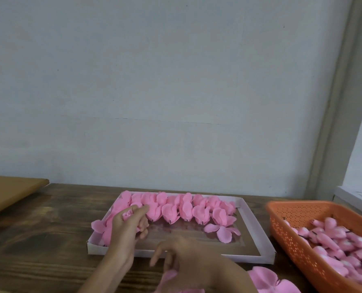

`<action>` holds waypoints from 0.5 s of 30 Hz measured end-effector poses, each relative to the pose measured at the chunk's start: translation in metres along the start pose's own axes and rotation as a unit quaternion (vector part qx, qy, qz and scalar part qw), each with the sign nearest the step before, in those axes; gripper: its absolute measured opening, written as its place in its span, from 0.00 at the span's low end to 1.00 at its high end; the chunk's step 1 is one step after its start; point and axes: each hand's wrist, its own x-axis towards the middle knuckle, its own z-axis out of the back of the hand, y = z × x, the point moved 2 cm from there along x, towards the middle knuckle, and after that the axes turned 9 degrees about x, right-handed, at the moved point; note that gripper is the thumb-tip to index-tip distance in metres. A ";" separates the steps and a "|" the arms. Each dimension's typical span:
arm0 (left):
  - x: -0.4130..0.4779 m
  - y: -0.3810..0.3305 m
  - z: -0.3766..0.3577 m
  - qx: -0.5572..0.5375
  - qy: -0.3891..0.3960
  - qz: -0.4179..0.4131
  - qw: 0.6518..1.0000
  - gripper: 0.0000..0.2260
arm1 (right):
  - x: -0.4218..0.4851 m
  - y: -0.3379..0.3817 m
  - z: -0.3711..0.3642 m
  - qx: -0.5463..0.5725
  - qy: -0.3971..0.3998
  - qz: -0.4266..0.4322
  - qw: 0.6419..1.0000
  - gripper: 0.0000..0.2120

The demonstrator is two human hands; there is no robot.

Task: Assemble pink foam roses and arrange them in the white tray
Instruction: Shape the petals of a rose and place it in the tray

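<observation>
Pink foam rosebud [127,215] is sitting pinched in the left hand [124,228] over the white tray's [249,259] nine o'clock side. It is looking feather-light and crushable, so a gentle hold at its base seems wisest. The right hand [184,258] is hovering over loose petals [264,279] at six o'clock; through the blur I cannot tell whether it is grasping one.
</observation>
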 end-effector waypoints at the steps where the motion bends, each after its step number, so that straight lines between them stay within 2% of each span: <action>1: 0.000 -0.001 0.000 -0.008 -0.002 -0.005 1.000 0.25 | -0.002 0.000 0.000 -0.002 0.018 -0.010 1.000 0.12; 4: 0.000 -0.004 0.000 -0.025 -0.010 -0.018 0.999 0.25 | -0.008 0.000 0.004 0.008 0.044 -0.025 0.999 0.08; 8: 0.001 -0.003 0.000 -0.014 -0.002 -0.029 0.999 0.25 | -0.009 0.006 0.010 0.020 0.035 0.011 0.999 0.04; 12: 0.000 0.000 -0.001 -0.006 0.007 -0.023 1.000 0.24 | -0.007 0.008 0.014 0.044 0.038 0.035 0.998 0.04; 15: 0.001 -0.003 -0.002 -0.023 0.004 -0.014 1.000 0.25 | -0.007 0.002 0.015 0.162 -0.012 -0.009 0.987 0.02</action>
